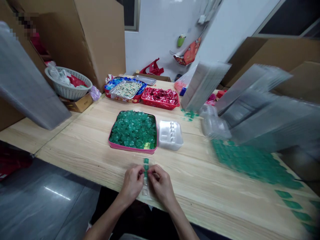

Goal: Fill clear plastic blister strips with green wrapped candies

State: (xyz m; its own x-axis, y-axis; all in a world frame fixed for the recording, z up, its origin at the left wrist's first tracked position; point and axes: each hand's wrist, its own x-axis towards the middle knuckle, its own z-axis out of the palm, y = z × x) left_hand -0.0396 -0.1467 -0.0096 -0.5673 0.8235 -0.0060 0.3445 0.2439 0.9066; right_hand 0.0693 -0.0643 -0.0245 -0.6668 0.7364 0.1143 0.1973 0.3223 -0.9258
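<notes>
A clear plastic tray [145, 191] lies at the table's front edge, with a column of small compartments. Green pieces [146, 161] sit in its upper compartments; lower ones look clear. My left hand [133, 181] is at the tray's left side, fingers pinched together near a green piece. From the right, my right hand [160, 181] meets the same column, its thumb and forefinger closed. What either hand pinches is too small to make out. Beyond them stands a pink-rimmed tin [131, 149] heaped with green translucent pieces [133, 130]. A stack of clear trays [171, 135] is right of the tin.
Red packets fill a red basket [161, 98] at the back, beside a metal tray [126, 90] of small items. Tall stacks of clear trays [203, 86] stand back right, above rows of green pieces [255, 163]. A plastic-wrapped stack [30, 80] and a grey basket [71, 88] are at left.
</notes>
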